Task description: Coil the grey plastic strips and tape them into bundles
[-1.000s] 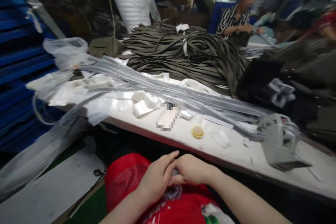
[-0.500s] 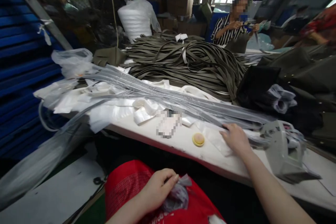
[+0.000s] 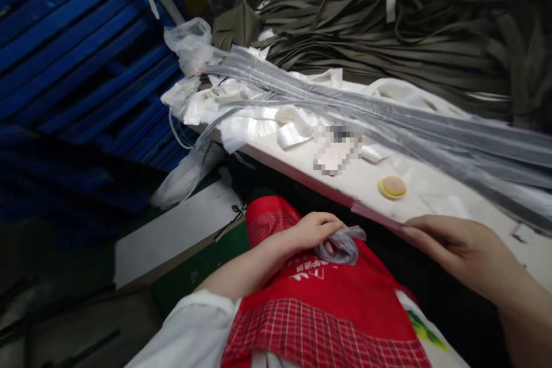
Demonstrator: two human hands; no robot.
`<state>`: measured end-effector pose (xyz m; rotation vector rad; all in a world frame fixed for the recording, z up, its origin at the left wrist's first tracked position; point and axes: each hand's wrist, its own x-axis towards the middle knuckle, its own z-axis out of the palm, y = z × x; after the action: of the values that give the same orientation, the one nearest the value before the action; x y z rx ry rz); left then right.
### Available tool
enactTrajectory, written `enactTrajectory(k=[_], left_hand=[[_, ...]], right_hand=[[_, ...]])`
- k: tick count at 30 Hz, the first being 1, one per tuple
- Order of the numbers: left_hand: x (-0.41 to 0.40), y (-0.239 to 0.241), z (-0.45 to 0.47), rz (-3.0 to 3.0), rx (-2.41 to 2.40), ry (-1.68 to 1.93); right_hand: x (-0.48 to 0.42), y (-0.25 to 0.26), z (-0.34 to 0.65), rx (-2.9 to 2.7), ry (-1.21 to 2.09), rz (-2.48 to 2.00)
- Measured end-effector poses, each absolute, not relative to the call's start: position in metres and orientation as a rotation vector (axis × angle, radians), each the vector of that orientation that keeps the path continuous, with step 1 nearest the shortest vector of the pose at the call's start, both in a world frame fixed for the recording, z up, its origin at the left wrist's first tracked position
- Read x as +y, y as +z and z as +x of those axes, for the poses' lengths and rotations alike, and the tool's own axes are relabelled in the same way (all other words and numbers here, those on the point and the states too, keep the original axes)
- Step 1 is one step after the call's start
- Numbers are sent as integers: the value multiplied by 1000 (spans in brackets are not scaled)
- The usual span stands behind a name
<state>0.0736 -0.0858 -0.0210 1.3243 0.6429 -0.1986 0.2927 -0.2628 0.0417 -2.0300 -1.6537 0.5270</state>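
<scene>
Lower centre: left hand [image 3: 313, 230] pins a crumpled bag [image 3: 344, 245] to the lap, steadying it; right hand [image 3: 457, 244] at the table [image 3: 302, 165] edge, grip unclear.

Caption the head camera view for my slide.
Left hand holds a crumpled plastic bag over a red apron; right hand at the table edge.

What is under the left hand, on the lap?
A plastic bunch, clear and crumpled, sits under the left hand and rests on the red apron. The fingers cover part of it, so whether anything is inside cannot be seen.
</scene>
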Motion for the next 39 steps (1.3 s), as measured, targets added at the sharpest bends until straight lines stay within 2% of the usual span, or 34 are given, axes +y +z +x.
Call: enactTrajectory(k=[3, 6, 16, 21, 28, 35, 39], left_hand=[[-85, -27, 75, 1303, 643, -222], [-85, -30, 75, 1289, 632, -229], [-86, -31, 74, 1370, 608, -229], [-85, -30, 73, 1394, 592, -228], [-85, -32, 75, 1541, 586, -141], [-88, -29, 77, 1478, 593, -217], [-84, -25, 75, 1672, 582, -122]], right_hand=[[-258, 52, 256, -1888, 776, -1894], [-253, 51, 240, -2039, 839, -1876], [-232, 45, 211, -2254, 575, -2071], [-233, 50, 202, -2252, 617, -1954], [-241, 55, 197, -2291, 494, -1870], [-224, 34, 186, -2297, 282, -2098], [-219, 29, 196, -2147, 396, -2155]])
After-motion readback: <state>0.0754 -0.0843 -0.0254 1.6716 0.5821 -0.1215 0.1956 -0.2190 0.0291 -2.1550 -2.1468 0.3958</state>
